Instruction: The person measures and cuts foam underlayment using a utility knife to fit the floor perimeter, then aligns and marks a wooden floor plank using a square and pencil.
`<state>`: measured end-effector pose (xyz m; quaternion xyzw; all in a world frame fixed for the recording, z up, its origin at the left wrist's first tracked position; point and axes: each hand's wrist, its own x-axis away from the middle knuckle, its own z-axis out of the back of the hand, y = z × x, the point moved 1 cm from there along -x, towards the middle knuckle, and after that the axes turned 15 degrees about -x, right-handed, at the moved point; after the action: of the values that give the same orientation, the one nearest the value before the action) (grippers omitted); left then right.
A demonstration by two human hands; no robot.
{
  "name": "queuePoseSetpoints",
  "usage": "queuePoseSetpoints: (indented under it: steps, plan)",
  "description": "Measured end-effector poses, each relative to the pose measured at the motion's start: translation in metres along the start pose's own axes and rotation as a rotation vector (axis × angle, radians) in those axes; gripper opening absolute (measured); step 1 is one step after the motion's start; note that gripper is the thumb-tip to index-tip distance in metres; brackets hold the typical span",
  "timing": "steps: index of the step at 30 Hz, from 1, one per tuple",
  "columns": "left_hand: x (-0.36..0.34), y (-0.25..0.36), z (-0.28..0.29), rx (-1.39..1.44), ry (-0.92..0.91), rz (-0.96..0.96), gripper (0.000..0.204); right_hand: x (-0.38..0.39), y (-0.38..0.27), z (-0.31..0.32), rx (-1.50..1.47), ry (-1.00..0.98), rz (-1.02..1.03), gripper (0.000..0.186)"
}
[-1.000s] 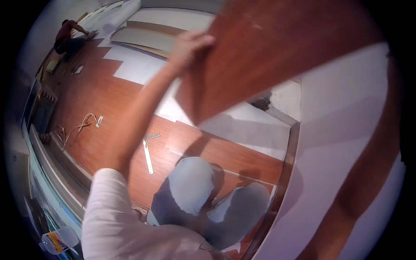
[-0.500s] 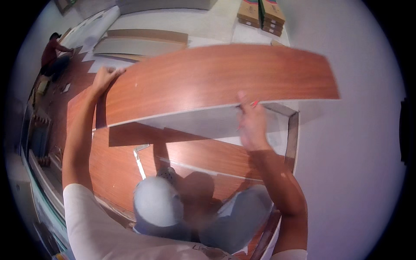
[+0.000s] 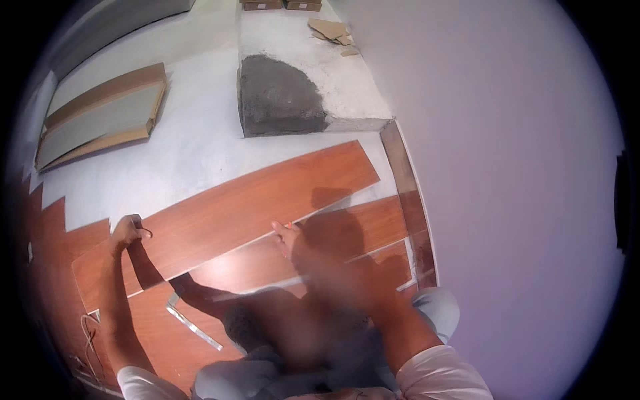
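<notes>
A long reddish-brown wood-look floor plank [image 3: 267,200] lies aslant in front of me, low over the laid planks [image 3: 387,219]. My left hand [image 3: 128,232] grips its far edge near the left end, fingers curled. At the near edge, around the middle, my right hand [image 3: 287,237] holds the plank with the thumb on top. A small red-orange tip sticks out by that hand; its kind cannot be made out. A metal try square [image 3: 193,327] rests on the laid floor nearer my knees.
Cardboard packaging [image 3: 100,110] lies on the pale floor at the far left. Beyond the plank is a step with a dark grey patch [image 3: 283,100], with cardboard scraps [image 3: 329,30] further off. A wall [image 3: 507,200] borders the right side. A cable [image 3: 87,333] lies at the left.
The plank has come down from a raised position toward the floor, with both hands still on it. My view has turned, so the other person at the far left is out of sight.
</notes>
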<state>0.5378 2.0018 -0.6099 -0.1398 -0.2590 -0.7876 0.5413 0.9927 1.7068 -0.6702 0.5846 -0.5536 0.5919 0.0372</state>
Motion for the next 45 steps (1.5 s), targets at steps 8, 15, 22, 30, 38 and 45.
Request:
queuePoseSetpoints:
  steps: [8,15,22,30,38,45]
  plan:
    - [-0.078,0.009,-0.017,0.072,-0.029,-0.229,0.027,-0.054,0.046,0.025,-0.298,0.009,0.040,0.026]
    - [-0.102,0.044,-0.023,0.314,-0.027,-0.207,0.022,-0.078,0.022,0.029,-0.279,0.223,0.036,0.023]
    - [-0.113,0.063,-0.028,0.311,-0.041,-0.198,0.019,-0.088,0.002,0.036,-0.216,0.341,0.021,0.025]
    - [-0.127,0.069,-0.042,0.276,-0.001,-0.271,0.016,-0.093,-0.020,0.052,-0.119,0.320,-0.021,0.026]
    - [-0.135,0.076,-0.044,0.287,-0.047,-0.186,0.016,-0.093,-0.031,0.056,0.201,0.245,0.074,0.034]
    - [-0.142,0.083,-0.046,0.235,-0.080,-0.095,0.022,-0.082,-0.036,0.033,0.515,0.169,0.205,0.041]
